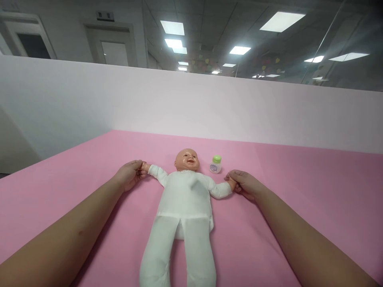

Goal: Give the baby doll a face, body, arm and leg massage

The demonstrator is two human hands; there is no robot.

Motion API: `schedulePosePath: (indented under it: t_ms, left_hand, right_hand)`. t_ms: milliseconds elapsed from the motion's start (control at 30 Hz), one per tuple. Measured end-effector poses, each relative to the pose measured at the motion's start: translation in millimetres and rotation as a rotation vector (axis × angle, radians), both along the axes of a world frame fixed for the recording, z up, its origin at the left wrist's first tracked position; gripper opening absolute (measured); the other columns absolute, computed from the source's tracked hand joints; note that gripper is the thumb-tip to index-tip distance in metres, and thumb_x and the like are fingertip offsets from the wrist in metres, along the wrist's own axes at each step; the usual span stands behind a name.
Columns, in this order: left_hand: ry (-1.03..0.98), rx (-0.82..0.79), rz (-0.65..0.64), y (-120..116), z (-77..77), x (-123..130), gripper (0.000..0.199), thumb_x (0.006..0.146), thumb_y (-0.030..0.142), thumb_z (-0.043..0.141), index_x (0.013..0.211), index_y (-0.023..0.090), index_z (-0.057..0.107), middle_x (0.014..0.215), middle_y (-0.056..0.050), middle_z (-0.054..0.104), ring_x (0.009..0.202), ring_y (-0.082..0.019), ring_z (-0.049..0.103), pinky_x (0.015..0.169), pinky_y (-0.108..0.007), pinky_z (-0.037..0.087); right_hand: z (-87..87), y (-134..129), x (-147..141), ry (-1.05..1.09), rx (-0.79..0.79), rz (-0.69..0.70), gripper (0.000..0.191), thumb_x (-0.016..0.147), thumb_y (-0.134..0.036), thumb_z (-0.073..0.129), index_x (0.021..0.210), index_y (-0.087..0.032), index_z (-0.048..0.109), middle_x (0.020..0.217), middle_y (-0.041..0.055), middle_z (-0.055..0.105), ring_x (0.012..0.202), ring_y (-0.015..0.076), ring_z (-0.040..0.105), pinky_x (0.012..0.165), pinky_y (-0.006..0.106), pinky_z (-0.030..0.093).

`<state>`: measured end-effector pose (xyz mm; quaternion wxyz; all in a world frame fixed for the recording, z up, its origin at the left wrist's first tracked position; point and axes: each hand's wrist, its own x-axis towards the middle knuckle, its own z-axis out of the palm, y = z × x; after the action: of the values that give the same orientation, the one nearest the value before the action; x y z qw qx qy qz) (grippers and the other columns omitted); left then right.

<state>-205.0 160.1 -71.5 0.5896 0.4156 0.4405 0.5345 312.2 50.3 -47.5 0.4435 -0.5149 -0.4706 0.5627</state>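
A baby doll (185, 195) with a white cloth body lies on its back on the pink table surface (257, 247), its arms stretched out to both sides. My left hand (131, 174) is closed around the doll's hand on the left of the view. On the other side, my right hand (243, 184) grips the doll's other hand between thumb and fingers. A small jar (215, 164) with a green lid and a printed label stands upright beside the doll's head, close to my right hand but apart from it.
A white partition (191, 107) rises behind the pink surface and also borders it at the left. Beyond it are doors (115, 50), glass panes and lit ceiling panels (172, 28).
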Motion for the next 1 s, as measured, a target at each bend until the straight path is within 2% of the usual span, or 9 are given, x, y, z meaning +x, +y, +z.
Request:
schedulePosePath:
  t_ms: [100, 233, 367, 500, 600, 667, 767, 833, 1000]
  left_hand:
    - [-0.007, -0.014, 0.003, -1.0, 0.5, 1.4, 0.014, 0.093, 0.014, 0.064, 0.103, 0.007, 0.072, 0.089, -0.016, 0.071, 0.067, -0.018, 0.069, 0.067, -0.03, 0.065]
    - [-0.068, -0.009, -0.035, -1.9, 1.0, 2.0, 0.019, 0.087, 0.005, 0.069, 0.105, 0.009, 0.072, 0.09, -0.014, 0.071, 0.072, -0.018, 0.072, 0.075, -0.032, 0.066]
    - [-0.08, 0.017, -0.051, -1.6, -0.7, 1.8, 0.019, 0.085, 0.005, 0.073, 0.104, 0.01, 0.072, 0.091, -0.014, 0.071, 0.074, -0.018, 0.072, 0.077, -0.031, 0.066]
    - [-0.045, 0.027, -0.047, -2.7, -1.5, 3.5, 0.019, 0.083, 0.015, 0.082, 0.097, 0.011, 0.07, 0.086, -0.012, 0.071, 0.067, -0.017, 0.069, 0.066, -0.029, 0.063]
    - [-0.024, 0.046, -0.034, -4.0, -0.3, 5.8, 0.021, 0.084, 0.023, 0.084, 0.092, 0.013, 0.067, 0.082, -0.01, 0.069, 0.063, -0.014, 0.065, 0.057, -0.026, 0.059]
    - [-0.016, 0.049, -0.024, -3.9, 0.4, 6.9, 0.022, 0.086, 0.027, 0.082, 0.092, 0.013, 0.067, 0.081, -0.008, 0.068, 0.062, -0.014, 0.063, 0.055, -0.025, 0.057]
    - [-0.014, 0.025, -0.003, -1.8, 0.2, 7.6, 0.02, 0.092, 0.03, 0.076, 0.095, 0.011, 0.07, 0.081, -0.01, 0.068, 0.062, -0.015, 0.063, 0.056, -0.027, 0.059]
    - [-0.019, 0.005, 0.012, 0.2, -0.9, 7.4, 0.017, 0.092, 0.026, 0.072, 0.098, 0.01, 0.071, 0.084, -0.013, 0.07, 0.064, -0.018, 0.066, 0.058, -0.03, 0.061]
    - [-0.037, -0.016, 0.017, 3.3, -3.3, 6.0, 0.02, 0.085, 0.01, 0.07, 0.105, 0.008, 0.072, 0.09, -0.018, 0.072, 0.068, -0.02, 0.071, 0.065, -0.034, 0.065]
  right_hand:
    - [-2.7, 2.9, 2.0, 0.01, -0.005, -0.031, 0.033, 0.087, -0.049, 0.079, 0.095, -0.017, 0.074, 0.093, 0.0076, 0.07, 0.056, 0.0082, 0.043, 0.047, 0.022, 0.035]
    - [-0.6, -0.1, 6.2, 0.066, -0.007, 0.026, 0.027, 0.086, -0.039, 0.081, 0.107, -0.022, 0.076, 0.11, 0.0097, 0.073, 0.066, 0.0133, 0.055, 0.053, 0.026, 0.045]
    - [3.2, -4.4, 10.2, 0.115, -0.006, 0.113, 0.037, 0.081, -0.033, 0.087, 0.115, -0.025, 0.075, 0.122, 0.0095, 0.071, 0.077, 0.0159, 0.061, 0.062, 0.027, 0.05]
    - [4.0, -4.7, 11.9, 0.074, 0.01, 0.155, 0.038, 0.072, -0.029, 0.093, 0.105, -0.022, 0.075, 0.099, 0.0065, 0.072, 0.067, 0.0135, 0.055, 0.058, 0.026, 0.043]
    - [1.8, -3.2, 10.8, 0.024, 0.012, 0.147, 0.03, 0.074, -0.033, 0.091, 0.088, -0.019, 0.069, 0.077, 0.0018, 0.064, 0.059, 0.0107, 0.046, 0.053, 0.025, 0.033]
    - [-0.9, -1.5, 9.3, 0.012, 0.012, 0.104, 0.031, 0.078, -0.037, 0.089, 0.081, -0.019, 0.064, 0.069, -0.001, 0.058, 0.055, 0.0091, 0.04, 0.051, 0.024, 0.029]
    - [-5.2, 1.7, 6.9, 0.01, -0.002, 0.009, 0.036, 0.084, -0.047, 0.083, 0.079, -0.019, 0.06, 0.065, -0.0033, 0.051, 0.053, 0.008, 0.034, 0.05, 0.022, 0.027]
    - [-6.9, 3.7, 5.6, 0.001, -0.007, -0.045, 0.038, 0.088, -0.053, 0.078, 0.081, -0.019, 0.061, 0.064, -0.0032, 0.049, 0.052, 0.0083, 0.032, 0.048, 0.022, 0.027]
    - [-5.9, 6.4, 6.5, -0.039, -0.024, -0.08, 0.025, 0.085, -0.041, 0.078, 0.092, -0.017, 0.072, 0.07, 0.0033, 0.058, 0.053, 0.0112, 0.04, 0.046, 0.024, 0.032]
